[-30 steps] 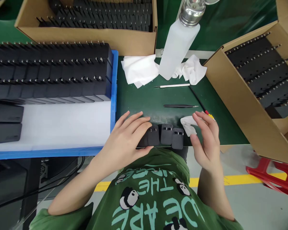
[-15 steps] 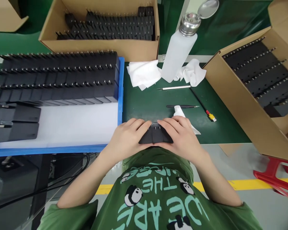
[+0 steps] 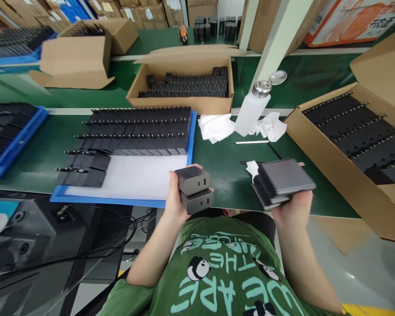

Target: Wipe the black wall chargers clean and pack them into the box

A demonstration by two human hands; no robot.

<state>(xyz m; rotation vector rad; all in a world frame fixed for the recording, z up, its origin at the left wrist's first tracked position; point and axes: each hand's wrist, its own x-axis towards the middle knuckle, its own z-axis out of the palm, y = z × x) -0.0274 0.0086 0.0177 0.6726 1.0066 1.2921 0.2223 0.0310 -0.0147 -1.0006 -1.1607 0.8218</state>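
My left hand (image 3: 176, 204) is closed around two dark grey chargers (image 3: 197, 201), stacked one above the other. Their port faces, each with a red USB slot, point to the right. On the other side, my right hand (image 3: 296, 210) grips black chargers (image 3: 288, 175) from below, held tilted over the table's edge. Broad flat sides face up, and how many there are I cannot tell. Left of my left hand lies a blue-edged tray (image 3: 131, 169) with a white base. Rows of black chargers (image 3: 145, 125) with metal prongs stand in its back and left parts.
Cardboard boxes of chargers stand at the back (image 3: 181, 105) and right (image 3: 319, 160). Between them are a white pump bottle (image 3: 252, 114), white wipes (image 3: 216, 127) and a thin white-handled tool (image 3: 250, 142). Cables (image 3: 125, 239) hang below the table at left.
My hands have moved apart from the middle, where they were together around black chargers. Each now holds chargers on its own side. The view has tilted up, showing more shelves.
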